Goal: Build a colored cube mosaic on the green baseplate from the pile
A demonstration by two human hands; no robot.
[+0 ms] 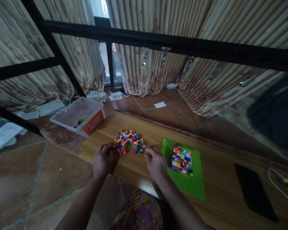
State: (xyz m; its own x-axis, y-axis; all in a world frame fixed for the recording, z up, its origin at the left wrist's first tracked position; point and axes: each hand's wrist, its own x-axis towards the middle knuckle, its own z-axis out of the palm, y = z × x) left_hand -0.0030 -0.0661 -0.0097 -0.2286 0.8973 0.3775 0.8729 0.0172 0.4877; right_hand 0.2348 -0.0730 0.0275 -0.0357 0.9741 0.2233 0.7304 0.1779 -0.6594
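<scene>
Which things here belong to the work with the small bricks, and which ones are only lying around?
In use:
- pile of loose coloured bricks, at both hands
- left hand, right hand
- green baseplate
- block of stacked bricks on it

Lying about:
- clear plastic tub
- dark flat object on the table
- white cable
- papers on the floor

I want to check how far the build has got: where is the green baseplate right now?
In the head view, the green baseplate lies flat on the wooden table, just right of the right hand, with a block of coloured bricks on its upper part.
</scene>
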